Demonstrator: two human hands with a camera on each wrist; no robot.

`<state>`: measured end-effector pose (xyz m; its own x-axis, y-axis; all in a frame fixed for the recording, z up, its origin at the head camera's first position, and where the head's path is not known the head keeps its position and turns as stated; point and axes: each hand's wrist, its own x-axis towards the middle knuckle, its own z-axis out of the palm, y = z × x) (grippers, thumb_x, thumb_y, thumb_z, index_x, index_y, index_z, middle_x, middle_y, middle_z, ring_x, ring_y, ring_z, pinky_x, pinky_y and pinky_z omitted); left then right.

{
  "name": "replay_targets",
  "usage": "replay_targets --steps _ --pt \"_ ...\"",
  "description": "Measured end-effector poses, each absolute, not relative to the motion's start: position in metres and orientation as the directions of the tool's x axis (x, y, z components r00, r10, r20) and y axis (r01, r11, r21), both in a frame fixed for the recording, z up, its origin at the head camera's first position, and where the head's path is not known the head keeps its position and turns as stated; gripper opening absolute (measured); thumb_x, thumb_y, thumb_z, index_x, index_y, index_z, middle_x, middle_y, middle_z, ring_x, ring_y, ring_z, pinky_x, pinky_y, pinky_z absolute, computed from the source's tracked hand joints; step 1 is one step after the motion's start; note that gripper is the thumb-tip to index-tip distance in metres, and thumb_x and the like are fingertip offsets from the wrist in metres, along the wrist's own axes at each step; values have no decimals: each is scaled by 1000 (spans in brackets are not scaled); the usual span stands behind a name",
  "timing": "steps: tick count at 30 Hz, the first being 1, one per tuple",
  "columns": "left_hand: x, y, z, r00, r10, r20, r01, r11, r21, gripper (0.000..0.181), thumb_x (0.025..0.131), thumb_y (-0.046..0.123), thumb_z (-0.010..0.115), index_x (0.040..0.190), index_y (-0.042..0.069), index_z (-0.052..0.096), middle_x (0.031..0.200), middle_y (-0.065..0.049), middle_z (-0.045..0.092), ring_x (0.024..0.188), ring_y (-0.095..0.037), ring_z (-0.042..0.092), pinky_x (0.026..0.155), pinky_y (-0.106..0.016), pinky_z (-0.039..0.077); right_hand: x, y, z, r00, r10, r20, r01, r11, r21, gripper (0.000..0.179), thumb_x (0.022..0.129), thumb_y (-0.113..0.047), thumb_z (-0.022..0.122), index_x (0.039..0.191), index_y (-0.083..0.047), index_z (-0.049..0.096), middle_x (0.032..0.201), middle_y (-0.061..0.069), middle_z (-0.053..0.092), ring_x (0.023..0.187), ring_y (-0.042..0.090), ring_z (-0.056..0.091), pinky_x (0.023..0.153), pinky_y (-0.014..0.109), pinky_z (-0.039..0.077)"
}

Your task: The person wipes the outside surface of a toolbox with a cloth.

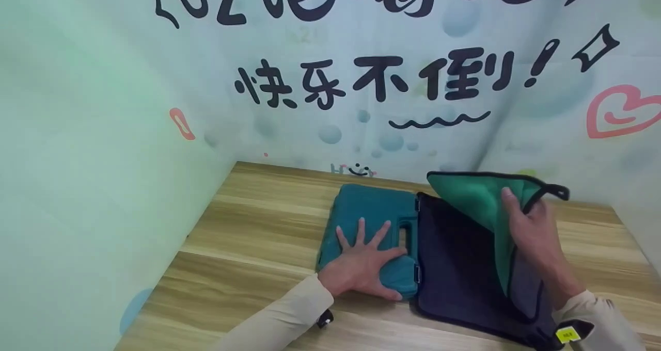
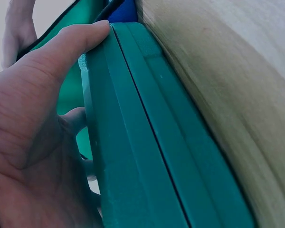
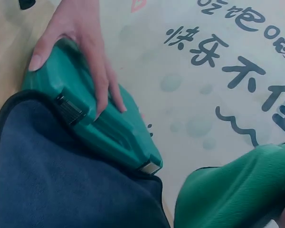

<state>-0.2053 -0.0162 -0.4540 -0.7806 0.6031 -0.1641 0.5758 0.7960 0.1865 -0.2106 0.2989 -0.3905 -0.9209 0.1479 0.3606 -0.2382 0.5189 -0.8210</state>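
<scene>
My left hand rests on a closed teal plastic carrying case, fingers spread and straight. The case lies flat, its handle and latches facing right. In the left wrist view the thumb lies along the case's side edge, by the seam. To the right lies a black-edged cloth, dark blue where it is flat beside the latches. My right hand grips its raised green part near a corner with a black loop. The right fingers are partly hidden behind the cloth.
Both things lie on a wood-grain table. Behind it hangs a pale printed backdrop with dark lettering, close to the table's back edge. A pale green wall surface borders the left side.
</scene>
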Motion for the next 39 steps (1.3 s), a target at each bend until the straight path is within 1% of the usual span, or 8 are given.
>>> replay_targets --steps 5,10,12,17,23,28,32,39 --pt "-205 -16 -454 -782 602 -161 578 797 176 91 78 78 68 157 45 36 170 -5 -2 146 -55 -5 96 -87 5 -205 297 -400 -920 -112 376 -367 588 -721 42 106 -24 57 71 -3 45 61 -8 36 50 11 40 51 28 37" --pt "-205 -16 -453 -778 604 -175 574 796 192 91 78 78 68 157 45 35 170 -5 -4 146 -55 -7 96 -87 3 -199 292 -411 -898 -366 244 -436 671 -600 11 103 -9 60 106 -3 69 85 -3 65 67 12 58 60 29 48" --pt "-205 -17 -453 -776 604 -180 573 795 199 91 78 78 68 157 45 35 170 -5 -4 146 -54 -8 96 -86 3 -199 291 -417 -869 -463 175 -469 658 -589 25 100 -2 61 124 -6 67 104 -1 69 83 12 63 68 31 52" --pt "-206 -17 -454 -773 605 -191 575 795 191 92 78 79 66 158 47 33 170 -3 -6 147 -53 -8 97 -86 3 -196 290 -430 -799 -596 80 -521 619 -588 26 97 -7 70 121 -16 68 108 -7 68 96 13 67 77 35 56" --pt "-206 -16 -453 -776 598 -201 572 801 177 92 79 80 64 158 47 32 170 -3 -7 147 -53 -9 97 -86 3 -197 287 -440 -754 -648 112 -594 599 -537 28 94 -7 73 120 -17 69 112 -8 68 101 13 65 83 39 55" --pt "-205 -18 -454 -777 596 -200 569 802 180 91 79 80 64 158 47 31 170 -3 -8 147 -52 -9 98 -86 3 -201 283 -440 -777 -618 122 -574 615 -541 20 95 -3 69 115 -9 69 94 -6 65 83 10 62 71 34 53" --pt "-206 -18 -455 -774 604 -192 575 796 188 91 80 79 65 158 47 31 170 -3 -7 147 -53 -9 98 -85 3 -210 279 -437 -858 -454 242 -502 639 -582 4 99 -1 63 98 -5 64 73 -5 50 62 10 49 58 29 42" --pt "-206 -17 -456 -776 602 -185 573 797 191 91 79 79 66 158 47 32 170 -4 -7 146 -53 -9 97 -86 2 -232 261 -411 -912 -46 407 -373 508 -777 29 106 -16 57 84 3 53 68 2 42 58 17 46 57 28 37"
